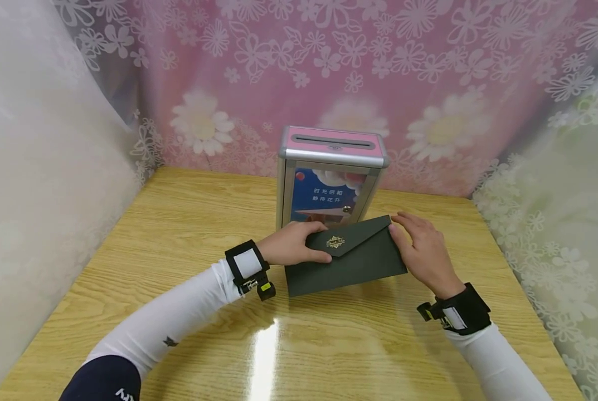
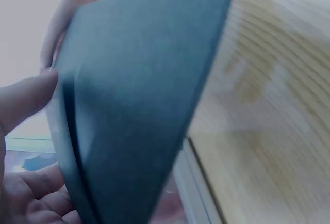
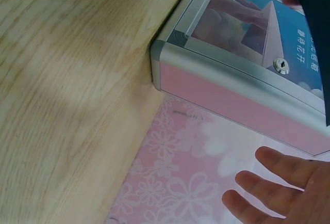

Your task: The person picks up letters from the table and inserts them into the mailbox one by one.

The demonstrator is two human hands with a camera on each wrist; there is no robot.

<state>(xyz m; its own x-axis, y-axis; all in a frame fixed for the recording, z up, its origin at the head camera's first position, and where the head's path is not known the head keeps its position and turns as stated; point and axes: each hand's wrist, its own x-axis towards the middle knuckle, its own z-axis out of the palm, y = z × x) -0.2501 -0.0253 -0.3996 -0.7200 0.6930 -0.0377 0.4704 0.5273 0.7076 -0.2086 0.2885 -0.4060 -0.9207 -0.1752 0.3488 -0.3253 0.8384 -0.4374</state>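
A dark green envelope (image 1: 354,267) with a pointed flap and a gold emblem is held up tilted in front of a pink and silver letter box (image 1: 335,153). My left hand (image 1: 293,243) grips its left part, thumb on the front and fingers behind. At the envelope's other end is my right hand (image 1: 426,250), its thumb along the right edge near the top corner. In the right wrist view that hand's fingers (image 3: 278,188) are extended and spread, with the envelope's dark edge (image 3: 315,22) at the upper right.
The letter box has a long slot (image 1: 332,141) on top and a lock (image 1: 346,209) on its picture front. It stands on a wooden table (image 1: 178,223) before a pink floral curtain (image 1: 288,72). Pale curtains hang at both sides.
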